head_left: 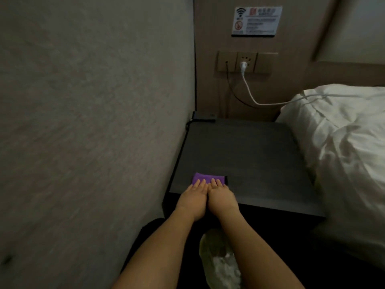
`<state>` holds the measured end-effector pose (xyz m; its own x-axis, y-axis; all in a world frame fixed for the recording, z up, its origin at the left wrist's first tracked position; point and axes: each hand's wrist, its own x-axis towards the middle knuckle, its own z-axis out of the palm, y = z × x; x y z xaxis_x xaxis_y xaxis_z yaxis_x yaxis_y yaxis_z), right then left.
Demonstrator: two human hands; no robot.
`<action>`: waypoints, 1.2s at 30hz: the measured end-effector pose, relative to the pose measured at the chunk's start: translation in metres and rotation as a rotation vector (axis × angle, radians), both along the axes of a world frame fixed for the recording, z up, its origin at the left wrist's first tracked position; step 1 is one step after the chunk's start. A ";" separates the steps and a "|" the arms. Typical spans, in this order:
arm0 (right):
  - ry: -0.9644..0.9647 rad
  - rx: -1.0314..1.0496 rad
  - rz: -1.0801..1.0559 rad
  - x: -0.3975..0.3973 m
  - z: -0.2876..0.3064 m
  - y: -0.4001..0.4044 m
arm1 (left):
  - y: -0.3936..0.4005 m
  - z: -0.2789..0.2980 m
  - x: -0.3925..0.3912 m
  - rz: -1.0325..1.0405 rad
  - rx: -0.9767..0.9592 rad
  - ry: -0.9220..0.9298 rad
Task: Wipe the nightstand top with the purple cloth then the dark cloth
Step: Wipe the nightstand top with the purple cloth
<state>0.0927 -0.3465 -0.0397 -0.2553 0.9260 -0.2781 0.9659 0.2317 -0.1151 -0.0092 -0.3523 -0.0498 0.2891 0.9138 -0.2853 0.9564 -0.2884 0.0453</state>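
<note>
Purple cloth (209, 177) under both flat hands — left hand (192, 198), right hand (221, 197).

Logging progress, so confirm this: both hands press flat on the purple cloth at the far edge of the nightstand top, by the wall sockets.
One detail is wrong. The head view shows the left hand and right hand pressing flat on the purple cloth at the near edge of the nightstand top, not the far edge by the wall sockets.

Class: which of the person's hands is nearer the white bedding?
Right. The right hand presses the purple cloth on the bedding's side; the left hand lies beside it, toward the wall.
</note>
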 end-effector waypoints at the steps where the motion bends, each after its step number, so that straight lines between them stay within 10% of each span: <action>1: 0.009 0.000 0.020 -0.008 -0.001 0.002 | -0.001 0.000 -0.008 0.022 -0.002 0.003; 21: 0.146 0.051 0.170 -0.038 -0.011 -0.006 | -0.022 0.006 -0.043 0.166 -0.069 -0.005; 36: 0.077 0.092 0.005 0.072 -0.006 -0.036 | -0.037 0.008 0.069 0.018 -0.076 -0.064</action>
